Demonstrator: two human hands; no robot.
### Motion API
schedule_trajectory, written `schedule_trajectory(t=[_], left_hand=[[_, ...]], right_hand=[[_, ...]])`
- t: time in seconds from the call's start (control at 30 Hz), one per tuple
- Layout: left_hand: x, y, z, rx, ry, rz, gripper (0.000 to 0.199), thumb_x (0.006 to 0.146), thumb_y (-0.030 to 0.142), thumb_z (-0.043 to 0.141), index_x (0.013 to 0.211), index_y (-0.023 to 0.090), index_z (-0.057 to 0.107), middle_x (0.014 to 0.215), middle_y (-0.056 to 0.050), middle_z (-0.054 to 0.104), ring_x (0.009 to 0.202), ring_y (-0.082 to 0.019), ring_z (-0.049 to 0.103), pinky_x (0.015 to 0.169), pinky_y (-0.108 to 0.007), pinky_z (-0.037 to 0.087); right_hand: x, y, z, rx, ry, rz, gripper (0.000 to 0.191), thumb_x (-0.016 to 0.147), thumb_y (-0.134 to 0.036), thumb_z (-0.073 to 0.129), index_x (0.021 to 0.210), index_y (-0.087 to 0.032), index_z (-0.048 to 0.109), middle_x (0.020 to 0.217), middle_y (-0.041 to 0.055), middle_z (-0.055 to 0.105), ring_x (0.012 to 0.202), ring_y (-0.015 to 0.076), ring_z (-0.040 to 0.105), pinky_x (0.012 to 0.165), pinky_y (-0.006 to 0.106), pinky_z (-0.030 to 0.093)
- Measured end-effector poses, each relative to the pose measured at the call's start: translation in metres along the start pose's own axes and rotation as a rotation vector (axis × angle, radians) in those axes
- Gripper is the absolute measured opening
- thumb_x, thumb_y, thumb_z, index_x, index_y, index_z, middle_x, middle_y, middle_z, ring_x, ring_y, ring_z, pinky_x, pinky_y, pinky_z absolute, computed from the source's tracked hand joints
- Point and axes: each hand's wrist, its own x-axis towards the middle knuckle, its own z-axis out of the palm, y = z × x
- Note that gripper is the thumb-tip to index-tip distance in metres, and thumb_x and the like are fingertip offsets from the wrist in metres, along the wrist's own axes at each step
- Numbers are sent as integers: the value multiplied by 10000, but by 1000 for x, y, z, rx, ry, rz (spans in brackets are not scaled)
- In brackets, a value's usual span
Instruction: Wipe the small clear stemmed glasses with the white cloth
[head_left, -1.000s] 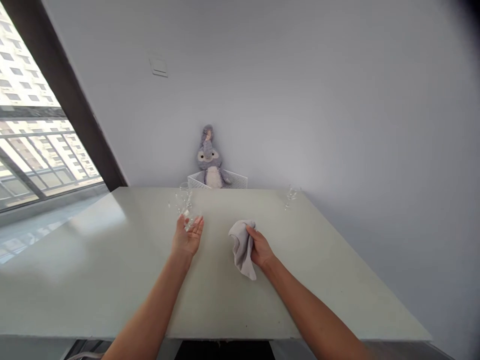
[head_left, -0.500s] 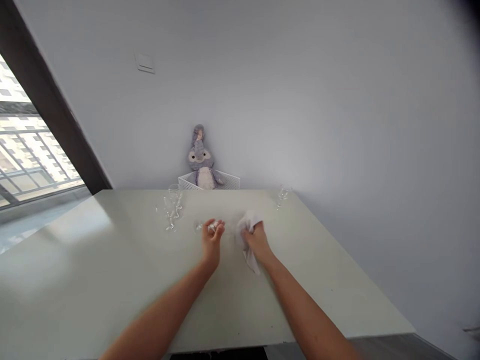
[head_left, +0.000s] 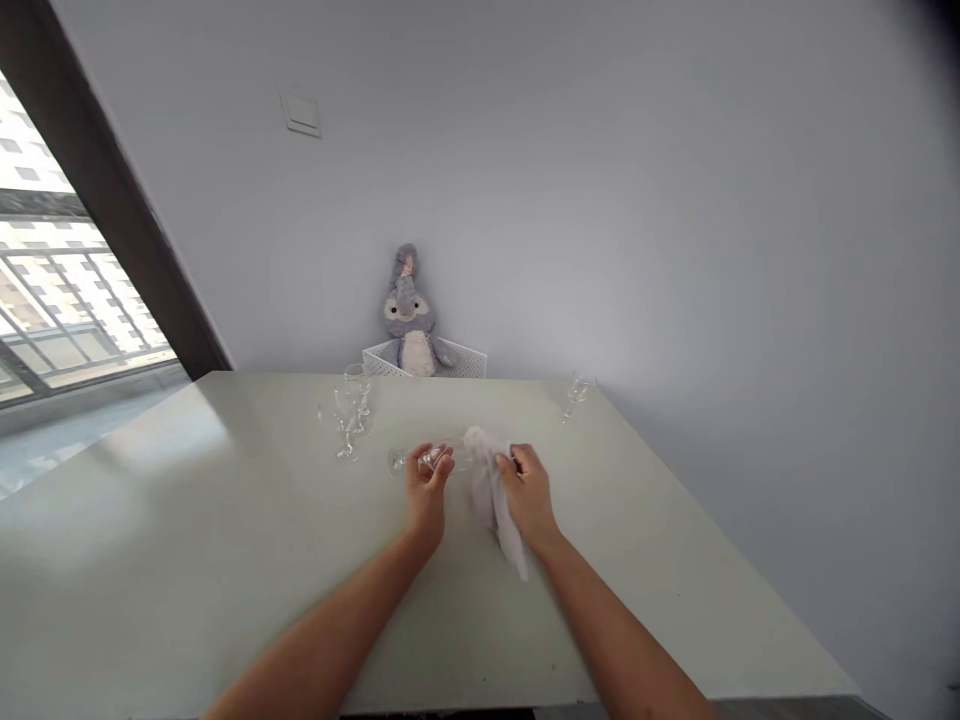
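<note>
My left hand [head_left: 429, 492] is closed around a clear stemmed glass [head_left: 396, 461], held sideways with its foot to the left and its bowl to the right. In my right hand [head_left: 527, 492] is a pale cloth [head_left: 489, 490], gripped at its right side. The cloth's upper left part meets the rim end of the glass, and its lower end hangs toward me. Whether any cloth reaches inside the bowl is hard to make out.
Several clear stemmed glasses [head_left: 346, 425] stand at the left back of the pale table [head_left: 645, 600]. Another glass [head_left: 576, 392] stands near the back right corner. Behind the table, a grey plush toy [head_left: 409, 318] sits in a white basket [head_left: 471, 363] against the wall.
The cloth has shifted against the glass's rim and now hangs longer toward me. My right hand has turned and moved slightly right; my left hand keeps its hold. The view has shifted slightly.
</note>
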Motion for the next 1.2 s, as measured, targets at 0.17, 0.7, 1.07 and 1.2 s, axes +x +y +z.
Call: schedule_trajectory(t=[0.17,0.7,1.07,1.2], left_hand=[[-3,1,1,-4,-72,35,433,666,315,655,1026,213,436,1066,-88,569,1026,-205,548,911,-403,378],[6,17,-8,248,-423,-76,461,681,382,617,1093,202,517,768,-17,584,683,-123,531,621,-217,411],[23,13,-19,483,-423,-172,398,732,510,488,756,142,636,537,11,498,515,-105,449,498,-213,366],[20,24,-16,272,-570,-309,386,731,447,536,1038,218,587,810,-26,604,684,-135,531,588,-224,411]], right_hand=[[1,0,2,311,-105,194,214,689,-344,579,819,-180,534,663,-25,504,554,107,419,535,233,361],[-12,22,25,348,-511,93,296,723,-328,564,999,-232,612,922,41,637,847,206,573,771,360,437],[-22,24,27,42,-541,-81,353,656,-187,588,986,-304,627,946,0,648,899,210,558,831,340,401],[-16,27,25,252,-499,37,287,692,-236,564,970,-272,621,899,0,655,814,192,583,761,335,436]])
